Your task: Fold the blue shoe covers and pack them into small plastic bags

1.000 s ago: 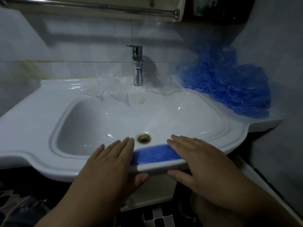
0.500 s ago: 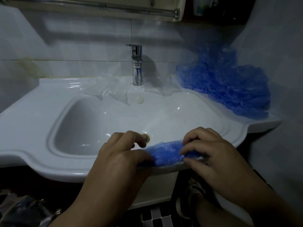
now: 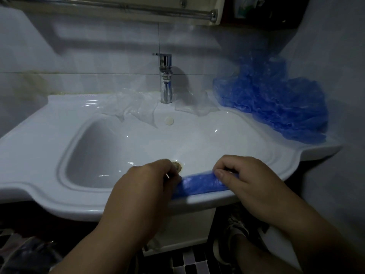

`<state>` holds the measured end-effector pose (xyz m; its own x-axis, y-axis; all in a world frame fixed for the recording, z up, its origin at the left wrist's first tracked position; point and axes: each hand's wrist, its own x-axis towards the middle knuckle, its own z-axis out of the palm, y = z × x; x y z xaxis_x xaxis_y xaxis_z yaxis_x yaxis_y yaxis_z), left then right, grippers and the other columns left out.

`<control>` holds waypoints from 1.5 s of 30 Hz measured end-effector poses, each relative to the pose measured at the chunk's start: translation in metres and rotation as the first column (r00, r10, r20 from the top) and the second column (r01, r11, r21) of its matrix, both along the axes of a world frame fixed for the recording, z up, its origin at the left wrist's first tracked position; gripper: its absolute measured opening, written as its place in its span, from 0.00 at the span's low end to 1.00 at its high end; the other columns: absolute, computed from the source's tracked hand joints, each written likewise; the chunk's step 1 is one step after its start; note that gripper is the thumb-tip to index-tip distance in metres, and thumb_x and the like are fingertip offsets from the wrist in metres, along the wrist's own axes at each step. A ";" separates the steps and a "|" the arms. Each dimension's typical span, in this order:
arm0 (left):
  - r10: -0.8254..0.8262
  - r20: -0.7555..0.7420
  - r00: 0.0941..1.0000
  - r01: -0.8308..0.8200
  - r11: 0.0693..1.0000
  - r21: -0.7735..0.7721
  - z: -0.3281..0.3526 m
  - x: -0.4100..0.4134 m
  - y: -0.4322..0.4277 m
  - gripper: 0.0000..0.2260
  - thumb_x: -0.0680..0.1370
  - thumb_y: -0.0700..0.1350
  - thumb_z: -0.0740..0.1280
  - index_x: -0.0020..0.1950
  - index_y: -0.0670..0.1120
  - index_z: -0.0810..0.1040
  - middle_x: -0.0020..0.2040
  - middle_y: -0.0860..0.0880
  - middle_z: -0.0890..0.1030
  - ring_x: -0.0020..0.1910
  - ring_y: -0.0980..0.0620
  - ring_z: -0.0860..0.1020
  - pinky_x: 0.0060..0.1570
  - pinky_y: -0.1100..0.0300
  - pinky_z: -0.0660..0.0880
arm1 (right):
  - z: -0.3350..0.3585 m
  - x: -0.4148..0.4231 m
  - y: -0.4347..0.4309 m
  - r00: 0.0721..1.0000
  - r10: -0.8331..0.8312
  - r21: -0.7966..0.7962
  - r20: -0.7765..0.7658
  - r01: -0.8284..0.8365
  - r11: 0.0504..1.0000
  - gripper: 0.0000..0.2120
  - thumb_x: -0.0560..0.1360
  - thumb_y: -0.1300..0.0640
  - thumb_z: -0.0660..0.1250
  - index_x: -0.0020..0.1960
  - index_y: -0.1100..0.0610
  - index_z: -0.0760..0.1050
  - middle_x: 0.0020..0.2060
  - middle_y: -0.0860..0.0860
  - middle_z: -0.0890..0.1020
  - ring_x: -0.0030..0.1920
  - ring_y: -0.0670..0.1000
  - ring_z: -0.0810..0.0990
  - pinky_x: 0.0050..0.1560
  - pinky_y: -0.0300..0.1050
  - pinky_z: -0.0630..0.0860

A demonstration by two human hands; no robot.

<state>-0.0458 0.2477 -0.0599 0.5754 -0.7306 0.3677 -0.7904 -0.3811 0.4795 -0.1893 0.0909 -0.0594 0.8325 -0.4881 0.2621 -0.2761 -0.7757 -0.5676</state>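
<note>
Half a second ago the shoe cover [image 3: 199,183] was bunched up. Now we have it drawn out along the sink's [image 3: 49,194] front rim, right at the edge. The curled fingers of our left hand [image 3: 144,186] and right hand [image 3: 250,182] pinch its two ends. One blue heap [image 3: 276,103] sits back right, two clear-bag clumps [image 3: 136,107] flank the tap [image 3: 166,80], and the open basin [image 3: 197,143] lies between.

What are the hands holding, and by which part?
Folded blue shoe cover on the sink rim: left hand pinches its left end, right hand its right end.
</note>
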 end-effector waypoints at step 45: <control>-0.288 0.259 0.922 0.153 0.885 0.440 -0.021 0.010 0.029 0.38 0.73 0.72 0.53 0.74 0.59 0.37 0.70 0.60 0.36 0.73 0.62 0.46 0.73 0.59 0.47 | 0.019 -0.013 0.045 0.815 -0.064 -0.210 -0.576 -0.072 0.975 0.48 0.56 0.28 0.29 0.76 0.35 0.38 0.77 0.38 0.40 0.77 0.42 0.37 0.77 0.47 0.38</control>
